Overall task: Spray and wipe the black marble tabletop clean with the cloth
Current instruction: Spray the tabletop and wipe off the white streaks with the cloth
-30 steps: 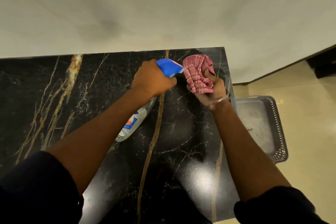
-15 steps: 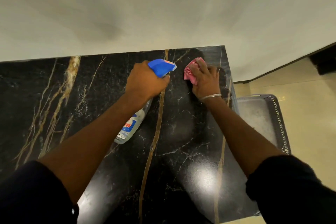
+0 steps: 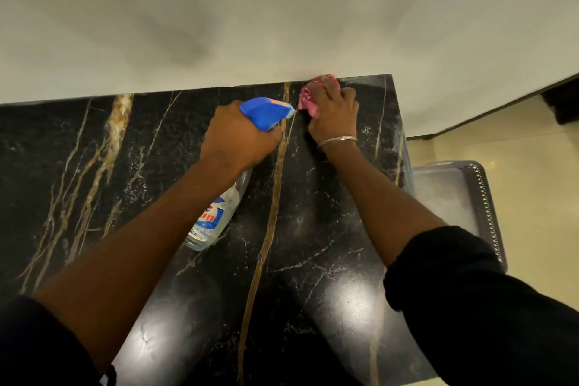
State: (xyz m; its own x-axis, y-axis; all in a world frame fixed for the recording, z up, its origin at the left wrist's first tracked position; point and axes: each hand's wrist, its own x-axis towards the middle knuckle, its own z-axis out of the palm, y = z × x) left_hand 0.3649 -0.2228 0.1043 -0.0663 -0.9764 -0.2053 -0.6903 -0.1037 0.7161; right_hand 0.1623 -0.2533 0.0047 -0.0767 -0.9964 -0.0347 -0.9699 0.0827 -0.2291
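On the black marble tabletop (image 3: 94,185), gold and white veins run front to back, thickest at far left; two bright light glares sit near the front edge. Pale wall (image 3: 282,9) meets the slab's far edge.

Left hand (image 3: 238,135) is wrapped tight round the neck of the spray bottle (image 3: 219,213), fingers hidden on the underside so trigger contact cannot be told. Bottle is tilted, clear body slanting back toward the person, base close over the marble; touching or not is unclear. Blue spray head (image 3: 266,111) points right, nozzle tip just beside the cloth. Label is partly covered by the forearm, red and blue print, text not readable. Liquid level hard to make out through the clear plastic.

Right hand (image 3: 333,116) presses flat on the pink cloth (image 3: 308,100), fingers closed over it, at the far right corner of the top against the wall. Most of the cloth is hidden under the hand. Thin metal bangle (image 3: 338,141) on that wrist. Dark sleeves (image 3: 485,307) cover both arms from the elbow back, cut off by the frame.

Right of the table, lower down on the cream floor (image 3: 539,197), a grey perforated basket (image 3: 482,197), partly hidden by the table edge and right arm; contents not clear.
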